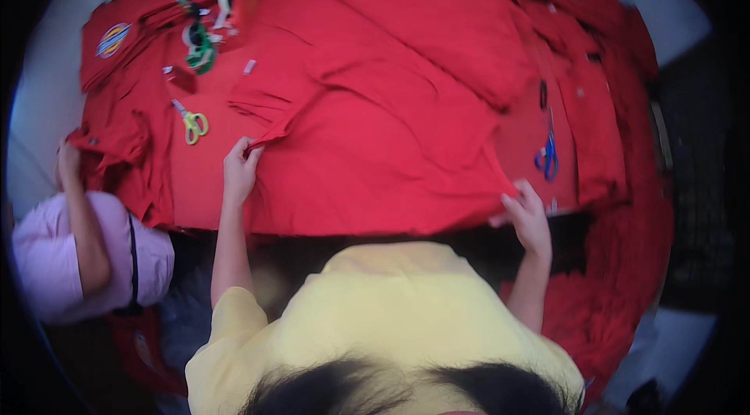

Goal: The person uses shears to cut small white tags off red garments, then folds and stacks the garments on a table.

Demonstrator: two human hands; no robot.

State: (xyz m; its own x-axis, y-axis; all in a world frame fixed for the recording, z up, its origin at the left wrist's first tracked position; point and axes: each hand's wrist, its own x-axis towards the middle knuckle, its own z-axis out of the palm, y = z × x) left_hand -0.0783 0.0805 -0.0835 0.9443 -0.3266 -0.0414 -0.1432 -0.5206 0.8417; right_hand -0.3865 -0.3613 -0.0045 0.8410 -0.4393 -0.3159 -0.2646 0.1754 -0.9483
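The left hand (239, 167) pinches a fold of the red garment (375, 141) spread at centre, while the right hand (529, 216) grips its edge at four o'clock. Yellow-handled scissors (191, 124) lie at nine o'clock, blue-handled scissors (548, 155) at three. A co-worker's hand (68, 159) touches red fabric at far nine o'clock.

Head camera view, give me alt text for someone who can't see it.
A person in a yellow shirt spreads a large red cloth on a table, left hand pinching a fold, right hand at its near edge. Yellow-handled scissors and blue-handled scissors lie on it; another person's hand touches red fabric at left.
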